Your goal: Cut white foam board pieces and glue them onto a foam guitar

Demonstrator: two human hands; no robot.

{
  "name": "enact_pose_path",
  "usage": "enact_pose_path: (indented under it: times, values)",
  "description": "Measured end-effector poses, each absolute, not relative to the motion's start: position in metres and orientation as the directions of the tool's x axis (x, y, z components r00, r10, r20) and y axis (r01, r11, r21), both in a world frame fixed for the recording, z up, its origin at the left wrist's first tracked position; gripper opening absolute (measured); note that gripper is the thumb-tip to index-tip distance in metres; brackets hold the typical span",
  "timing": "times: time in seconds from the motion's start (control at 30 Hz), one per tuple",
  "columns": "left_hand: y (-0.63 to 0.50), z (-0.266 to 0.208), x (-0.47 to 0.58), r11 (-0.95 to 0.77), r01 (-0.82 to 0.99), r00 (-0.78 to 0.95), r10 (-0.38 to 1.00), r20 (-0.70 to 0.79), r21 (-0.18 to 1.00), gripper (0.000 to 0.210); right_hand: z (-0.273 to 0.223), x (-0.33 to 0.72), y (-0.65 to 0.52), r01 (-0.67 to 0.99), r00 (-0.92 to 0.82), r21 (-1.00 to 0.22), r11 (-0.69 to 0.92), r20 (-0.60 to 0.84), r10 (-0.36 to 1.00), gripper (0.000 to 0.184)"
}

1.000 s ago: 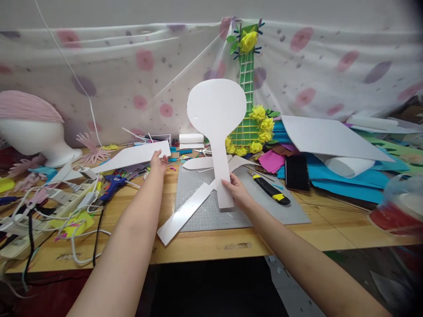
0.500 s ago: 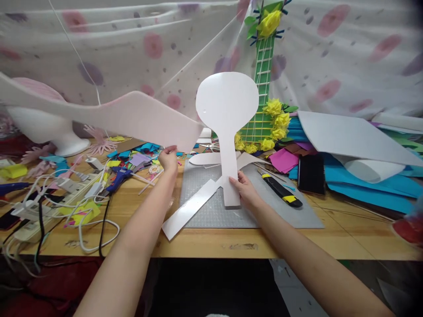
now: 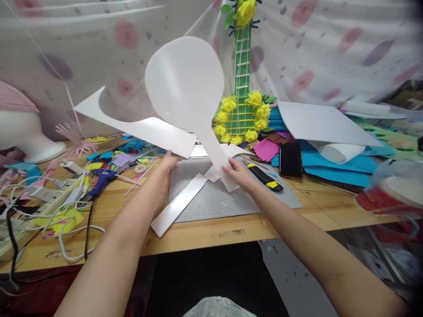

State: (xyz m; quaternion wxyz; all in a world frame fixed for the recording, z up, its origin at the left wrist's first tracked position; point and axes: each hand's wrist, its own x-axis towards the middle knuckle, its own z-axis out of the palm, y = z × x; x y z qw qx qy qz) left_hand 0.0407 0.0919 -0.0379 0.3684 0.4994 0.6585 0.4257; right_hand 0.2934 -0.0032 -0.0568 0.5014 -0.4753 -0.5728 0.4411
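Observation:
My right hand [image 3: 238, 173] grips the narrow handle of a white paddle-shaped foam board cutout [image 3: 185, 79], held up and leaning left, its round end at the top. A curved white foam board offcut [image 3: 145, 132] is pinched in my left hand [image 3: 170, 160], whose fingers are partly hidden behind it. Under both hands lies a grey cutting mat [image 3: 211, 207]. A white strip [image 3: 180, 204] rests slantwise over the mat's left edge, and more white offcuts [image 3: 234, 150] lie at its back. A black and yellow utility knife [image 3: 264, 177] is on the mat's right side.
At left are a blue glue gun [image 3: 102, 181], a power strip [image 3: 11, 233] with tangled cords and a white foam head [image 3: 23, 127]. A green paper guitar with yellow roses [image 3: 243, 88] stands behind. On the right are a phone [image 3: 290, 159], blue sheets [image 3: 330, 167] and a plastic tub [image 3: 393, 189].
The paddle cutout has tilted to the left and come closer. My left hand has lowered and turned the curved offcut, so its pointed far end now shows. The view has shifted right.

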Motion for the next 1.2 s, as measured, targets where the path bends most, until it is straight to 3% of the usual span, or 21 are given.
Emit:
enact_pose_path:
  times: [0.07, 0.13, 0.23, 0.37, 0.43, 0.5, 0.57, 0.67, 0.73, 0.87, 1.0, 1.2]
  values:
    - [0.07, -0.04, 0.042, 0.064, 0.528, -0.18, 0.983, 0.038, 0.847, 0.048, -0.056, 0.295, 0.002, 0.171, -0.072, -0.97, 0.174, 0.164, 0.984, 0.037]
    - [0.039, -0.045, 0.048, -0.06, 0.787, -0.002, 0.995, 0.099, 0.614, 0.053, -0.056, 0.294, 0.008, 0.226, -0.088, -0.958, 0.179, 0.163, 0.983, 0.036]
    - [-0.008, -0.047, 0.055, -0.217, 0.925, 0.263, 0.958, -0.114, 0.312, 0.063, -0.057, 0.29, 0.017, 0.329, -0.121, -0.923, 0.198, 0.166, 0.979, 0.032]
    - [-0.031, -0.02, 0.034, -0.353, 0.926, 0.376, 0.891, -0.254, 0.134, 0.051, -0.055, 0.282, 0.024, 0.509, -0.077, -0.849, 0.146, 0.124, 0.989, 0.03]
    - [-0.026, 0.01, 0.008, -0.476, 0.848, 0.527, 0.71, -0.467, 0.234, 0.049, -0.054, 0.282, 0.025, 0.601, -0.08, -0.787, 0.14, 0.115, 0.99, 0.03]
    - [-0.02, 0.043, -0.018, -0.493, 0.807, 0.585, 0.598, -0.547, 0.325, 0.05, -0.056, 0.284, 0.025, 0.672, -0.133, -0.718, 0.183, 0.126, 0.983, 0.031]
    - [-0.017, 0.069, -0.035, -0.503, 0.773, 0.635, 0.606, -0.479, 0.387, 0.05, -0.059, 0.286, 0.026, 0.697, -0.231, -0.669, 0.257, 0.129, 0.964, 0.03]
    - [-0.019, 0.082, -0.027, -0.561, 0.744, 0.655, 0.721, -0.228, 0.364, 0.056, -0.066, 0.283, 0.031, 0.654, -0.382, -0.683, 0.325, 0.073, 0.921, 0.024]
    - [-0.02, 0.07, -0.003, -0.579, 0.754, 0.633, 0.767, -0.105, 0.31, 0.055, -0.071, 0.278, 0.039, 0.571, -0.359, -0.774, 0.273, 0.064, 0.931, 0.024]
    - [-0.013, 0.019, 0.053, -0.594, 0.773, 0.618, 0.784, -0.057, 0.222, 0.052, -0.08, 0.284, 0.053, 0.19, 0.017, -0.982, 0.019, 0.022, 1.0, 0.039]
    - [0.002, -0.025, 0.085, -0.59, 0.774, 0.621, 0.778, -0.093, 0.23, 0.053, -0.091, 0.311, 0.05, 0.014, 0.113, -0.996, -0.09, -0.088, 0.99, 0.044]
    - [0.01, -0.055, 0.109, -0.602, 0.769, 0.626, 0.777, -0.062, 0.214, 0.052, -0.099, 0.331, 0.031, -0.192, 0.164, -0.981, -0.001, -0.033, 0.986, 0.04]
